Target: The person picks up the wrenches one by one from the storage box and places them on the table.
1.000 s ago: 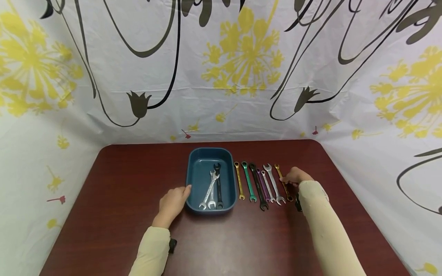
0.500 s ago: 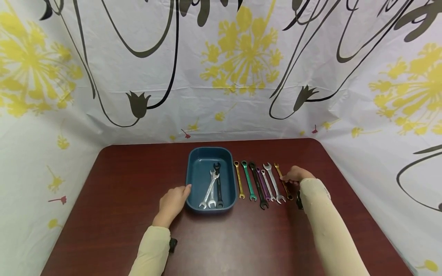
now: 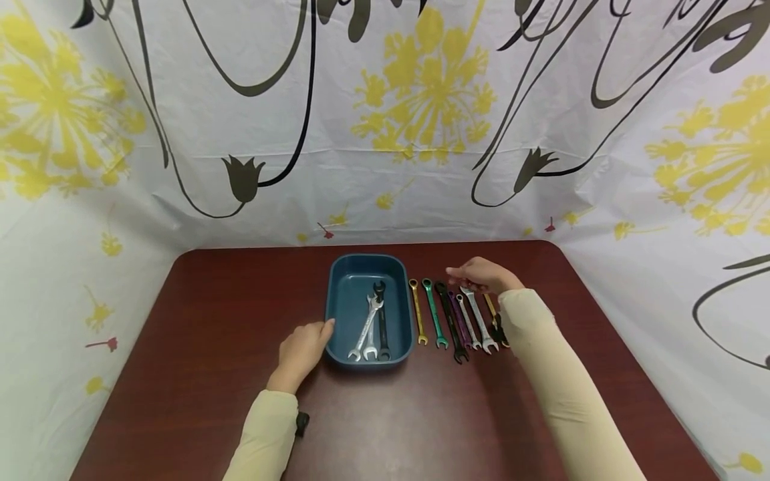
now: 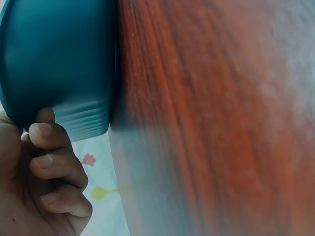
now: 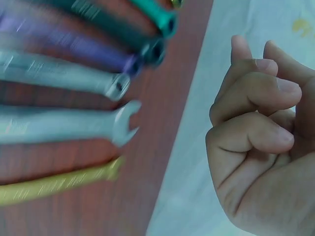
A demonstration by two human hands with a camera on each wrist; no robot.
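Observation:
My left hand (image 3: 303, 349) grips the near left side of a blue plastic tray (image 3: 349, 287), thumb at the rim and fingers curled by the outer wall (image 4: 64, 59). Inside lie a black wrench (image 3: 382, 327) and two silver wrenches (image 3: 364, 332). My right hand (image 3: 481, 272) hovers over the far ends of a row of wrenches, fingers loosely bent, holding nothing. Under it are a large silver open-end wrench (image 5: 59, 125) and a gold wrench (image 5: 64, 183), partly covered by the right wrist in the head view.
Between tray and right hand lie a yellow wrench (image 3: 418, 314), a green wrench (image 3: 434, 314), a black wrench (image 3: 452, 324), a purple wrench (image 3: 462, 327) and a small silver wrench (image 3: 468, 324). A patterned white cloth (image 3: 361, 200) hangs behind the dark red table (image 3: 240, 300).
My right hand has let go of the rightmost gold wrench, which stays on the table, and moved left and away over the row. My left hand stays on the tray.

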